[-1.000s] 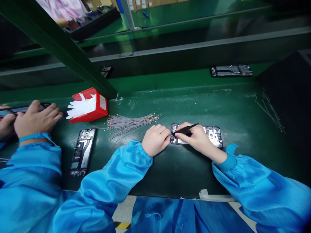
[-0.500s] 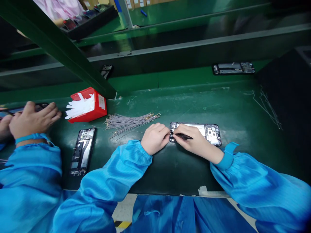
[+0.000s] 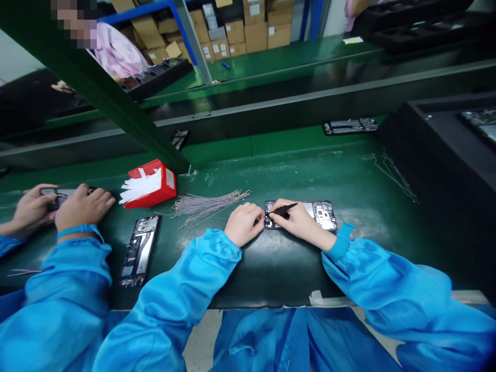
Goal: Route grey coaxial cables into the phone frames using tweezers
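An opened phone (image 3: 324,213) lies flat on the green bench in front of me, its inner parts facing up. My right hand (image 3: 296,219) grips a thin black tool (image 3: 285,210), whose tip is at the phone's left end. At that same end is my left hand (image 3: 245,223), fingers curled and pressed together; what they pinch, if anything, is too small to tell. A bundle of thin grey cables (image 3: 209,202) with small metal ends lies just beyond my left hand. Another opened phone (image 3: 140,250) rests to the left of my left forearm.
A red bin (image 3: 169,181) of white strips stands beside a slanted green post (image 3: 127,113). At left, a co-worker's hands (image 3: 82,209) hold a phone. Further phones (image 3: 351,126) lie along the back ledge. A large black box (image 3: 437,170) stands right, near loose wires (image 3: 395,173).
The view has tilted up and shifted, showing more shelves behind and the box at right. My hands keep nearly the same pose at the phone. The co-worker's left hand shows more, around a phone.
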